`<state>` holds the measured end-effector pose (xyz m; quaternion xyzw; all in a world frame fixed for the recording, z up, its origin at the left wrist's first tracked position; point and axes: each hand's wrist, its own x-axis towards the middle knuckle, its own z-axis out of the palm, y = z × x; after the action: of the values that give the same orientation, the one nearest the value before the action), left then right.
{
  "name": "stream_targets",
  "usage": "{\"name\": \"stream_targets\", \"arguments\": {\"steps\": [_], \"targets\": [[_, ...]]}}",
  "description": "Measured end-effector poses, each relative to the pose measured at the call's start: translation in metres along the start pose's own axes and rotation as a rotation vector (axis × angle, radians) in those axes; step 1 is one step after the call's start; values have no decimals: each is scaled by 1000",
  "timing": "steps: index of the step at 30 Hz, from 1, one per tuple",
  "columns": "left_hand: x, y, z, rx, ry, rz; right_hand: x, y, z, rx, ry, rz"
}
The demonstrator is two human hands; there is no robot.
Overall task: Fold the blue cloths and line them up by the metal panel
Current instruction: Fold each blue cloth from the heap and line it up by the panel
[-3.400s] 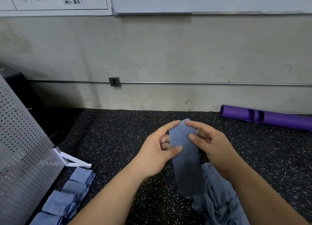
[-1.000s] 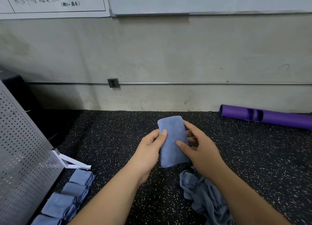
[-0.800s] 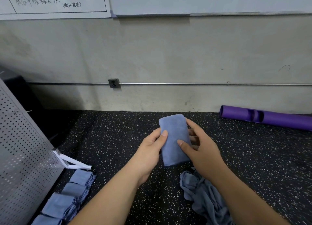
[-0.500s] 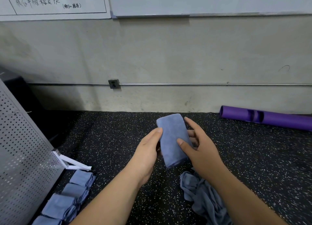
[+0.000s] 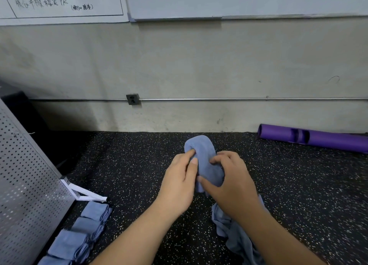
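Note:
A small folded blue cloth point(image 5: 205, 157) is held in the air over the speckled black floor point(image 5: 129, 165). My left hand point(image 5: 179, 181) grips its left edge, fingers curled over the top fold. My right hand point(image 5: 231, 181) pinches its right side and lower end, with the thumb underneath. A heap of unfolded blue cloths point(image 5: 237, 235) lies on the floor beneath my right forearm, partly hidden. A row of several folded blue cloths point(image 5: 79, 237) lies along the foot of the perforated metal panel point(image 5: 25, 195) at the lower left.
A white bracket point(image 5: 83, 193) props the panel at its base. A purple tube point(image 5: 312, 138) lies by the concrete wall at the right. A pipe and outlet box point(image 5: 132, 99) run along the wall. Whiteboards hang above.
The long hanging strip has been folded into a short bundle. In the last half second both hands closed over it, fingers curling round its sides.

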<state>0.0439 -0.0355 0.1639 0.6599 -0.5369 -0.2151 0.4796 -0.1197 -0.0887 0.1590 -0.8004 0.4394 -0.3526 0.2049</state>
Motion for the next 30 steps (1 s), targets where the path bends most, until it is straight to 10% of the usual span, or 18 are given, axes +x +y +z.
{"name": "stream_targets", "arguments": {"steps": [15, 30], "targets": [[6, -13, -8, 36, 191, -68, 8, 10, -15, -103, 184, -40], [4, -6, -5, -737, 85, -623, 0, 17, 12, -60, -30, -323]]}}
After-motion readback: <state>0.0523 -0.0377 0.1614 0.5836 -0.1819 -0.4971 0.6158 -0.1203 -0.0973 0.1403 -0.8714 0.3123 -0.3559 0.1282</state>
